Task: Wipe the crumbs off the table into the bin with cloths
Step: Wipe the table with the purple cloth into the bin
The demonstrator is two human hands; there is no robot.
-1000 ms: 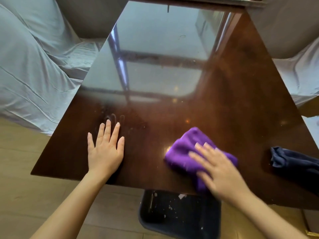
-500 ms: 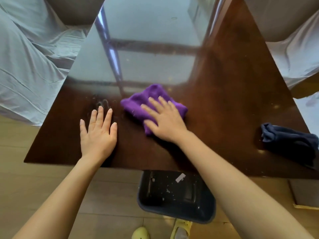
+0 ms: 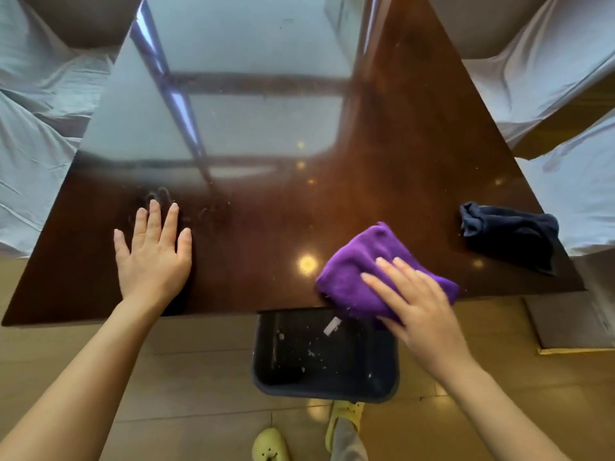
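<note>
A folded purple cloth (image 3: 359, 274) lies at the near edge of the glossy dark-brown table (image 3: 399, 154), partly overhanging it. My right hand (image 3: 416, 304) presses flat on the cloth, fingers spread. Directly below that edge stands a dark bin (image 3: 266, 377) on the floor, with pale crumbs and a white scrap inside. My left hand (image 3: 153, 254) rests flat on the tabletop at the left, fingers apart, holding nothing. A few pale specks cling to the cloth's underside.
A crumpled navy cloth (image 3: 509, 234) sits at the table's right near corner. Chairs draped in white sheets (image 3: 36, 134) flank both sides. My feet in yellow-green clogs (image 3: 269, 444) stand on the tan floor by the bin.
My right hand has dragged the purple cloth from the table's middle back toward me and rightward to the near edge above the bin. The left hand has stayed put.
</note>
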